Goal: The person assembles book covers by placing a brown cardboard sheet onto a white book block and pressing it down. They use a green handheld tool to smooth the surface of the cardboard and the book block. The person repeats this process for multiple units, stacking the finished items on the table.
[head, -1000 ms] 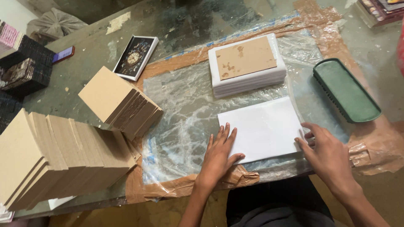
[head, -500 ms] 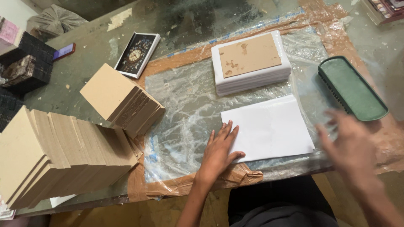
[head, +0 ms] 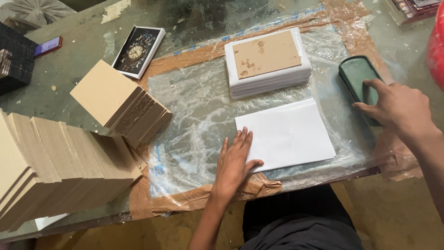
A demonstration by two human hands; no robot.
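A: R hand [head: 393,109] has left the white sheet [head: 286,135], fingers now draped over the green brush [head: 360,85] at the table's right, not clamped yet.
B: L hand [head: 233,162]?
A: Flat, splayed on the sheet's left edge, holding nothing. Risk, imo: sheet skids on the plastic film [head: 194,106] w/ only one side pinned.

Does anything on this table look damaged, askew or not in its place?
Yes. The board stack left of the plastic sheet has slid sideways and leans. The brown paper at the near edge is crumpled and torn.

L hand [head: 234,159] flat, fingers spread, R hand [head: 397,109] reaching, fingers curled
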